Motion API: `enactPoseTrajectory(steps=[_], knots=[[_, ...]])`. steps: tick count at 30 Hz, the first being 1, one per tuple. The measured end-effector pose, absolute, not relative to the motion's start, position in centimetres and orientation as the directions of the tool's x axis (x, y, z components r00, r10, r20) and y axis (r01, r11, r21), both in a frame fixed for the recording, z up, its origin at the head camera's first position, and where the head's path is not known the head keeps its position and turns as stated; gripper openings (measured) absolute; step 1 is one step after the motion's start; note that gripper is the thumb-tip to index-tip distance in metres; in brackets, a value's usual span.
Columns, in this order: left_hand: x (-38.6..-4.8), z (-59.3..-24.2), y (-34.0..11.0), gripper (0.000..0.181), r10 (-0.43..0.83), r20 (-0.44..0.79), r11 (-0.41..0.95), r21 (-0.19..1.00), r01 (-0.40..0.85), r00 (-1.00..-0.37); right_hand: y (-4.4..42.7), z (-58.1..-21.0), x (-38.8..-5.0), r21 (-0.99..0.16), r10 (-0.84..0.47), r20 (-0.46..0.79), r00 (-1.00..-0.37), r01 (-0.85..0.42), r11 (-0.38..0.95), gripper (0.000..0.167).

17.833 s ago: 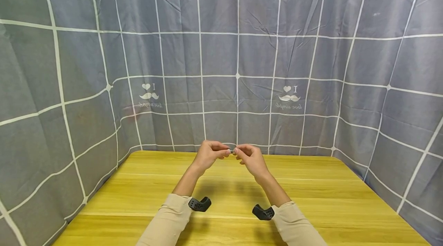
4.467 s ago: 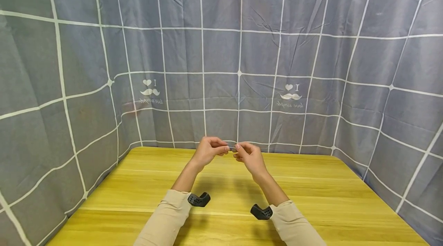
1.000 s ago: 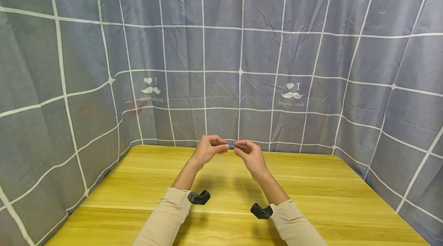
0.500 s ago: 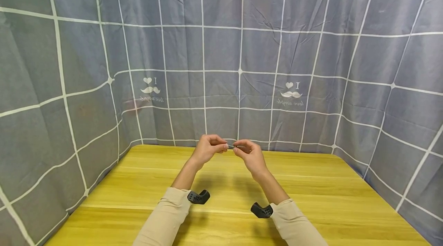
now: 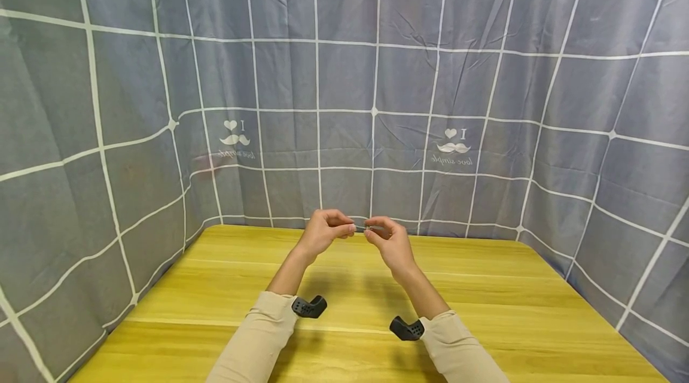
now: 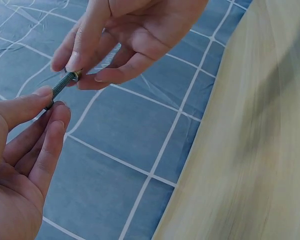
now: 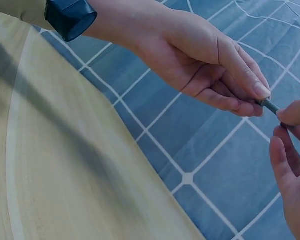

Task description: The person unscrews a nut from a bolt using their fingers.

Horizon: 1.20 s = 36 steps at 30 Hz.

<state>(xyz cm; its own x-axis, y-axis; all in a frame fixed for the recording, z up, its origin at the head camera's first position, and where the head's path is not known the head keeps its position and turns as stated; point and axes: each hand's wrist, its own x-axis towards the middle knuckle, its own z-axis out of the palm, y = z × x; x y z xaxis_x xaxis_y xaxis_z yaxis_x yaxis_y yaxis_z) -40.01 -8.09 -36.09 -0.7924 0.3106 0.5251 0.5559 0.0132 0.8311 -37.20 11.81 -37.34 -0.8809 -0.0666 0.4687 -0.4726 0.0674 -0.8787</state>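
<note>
Raised above the table's far edge, my left hand [image 5: 319, 238] pinches a threaded metal bolt [image 6: 64, 85] between thumb and fingertips. In the left wrist view, its threaded shank slants up towards my right hand [image 5: 392, 246]. The right thumb and fingers pinch a small brassy nut [image 6: 76, 75] at the upper end of the bolt. Seen from the right wrist, the bolt [image 7: 271, 106] spans the short gap between both hands' fingertips. The left fingertips cover the bolt's other end.
Below the hands lies a yellow wood-grain table [image 5: 344, 305]. A grey curtain with a white grid [image 5: 344, 84] surrounds its back and sides. Black wrist cameras [image 5: 309, 307] sit at the cuffs of the beige sleeves.
Both hands stay in nearly the same place, slightly higher in the head view than at first. The right thumb and index finger shift slightly at the nut; the left grip looks unchanged.
</note>
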Motion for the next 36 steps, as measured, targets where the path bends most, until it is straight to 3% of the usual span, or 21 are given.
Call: enactPoseTrajectory(steps=[4, 13, 18, 27, 36], knots=[[-40.01, -36.23, -8.16, 0.015, 0.316, 0.528, 0.012, 0.828, 0.560, -0.788, 11.63, -36.85, -36.64, -0.883, -0.081, 0.459, -0.885, -0.464, 0.067, 0.027], [-39.94, -36.08, -8.15, 0.015, 0.317, 0.528, 0.021, 0.827, 0.562, -0.788, 11.87, -37.24, -37.08, -0.868, -0.085, 0.479, -0.874, -0.486, 0.107, 0.017], [-39.89, -35.96, -8.14, 0.016, 0.317, 0.533, 0.010, 0.825, 0.564, -0.785, 11.82, -37.08, -37.06, -0.872, -0.098, 0.474, -0.875, -0.482, 0.085, 0.027], [-40.05, -36.14, -8.04, 0.016, 0.315, 0.520, 0.029, 0.831, 0.556, -0.794, 11.82, -37.35, -37.07, -0.872, -0.067, 0.476, -0.877, -0.481, 0.094, 0.013], [-40.03, -36.02, -8.08, 0.013, 0.315, 0.528, 0.027, 0.826, 0.564, -0.789, 11.83, -37.27, -37.24, -0.884, -0.022, 0.462, -0.887, -0.462, 0.074, 0.023]])
